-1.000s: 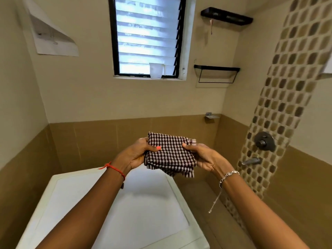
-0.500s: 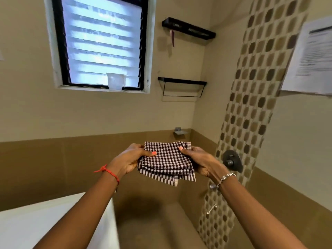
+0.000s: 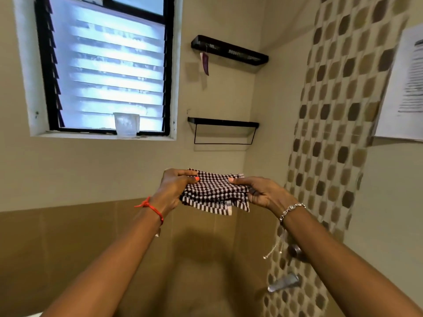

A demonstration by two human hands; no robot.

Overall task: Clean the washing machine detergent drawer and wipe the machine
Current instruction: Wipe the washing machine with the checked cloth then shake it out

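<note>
A folded checked cloth (image 3: 215,193), dark brown and white, is held flat in the air in front of me at chest height. My left hand (image 3: 175,187) grips its left edge with the thumb on top. My right hand (image 3: 263,193) grips its right edge the same way. The washing machine is almost out of view; only a sliver of white shows at the bottom left corner (image 3: 36,315). The detergent drawer is not visible.
A louvred window (image 3: 107,69) with a plastic cup (image 3: 126,123) on its sill is at upper left. Two black wall shelves (image 3: 229,51) hang in the corner. A mosaic tile strip with a shower valve (image 3: 296,251) and spout (image 3: 283,282) runs down the right wall.
The view has swung up and to the right, so the white machine top has dropped out of sight. Both hands have kept hold of the cloth and tilted it flatter.
</note>
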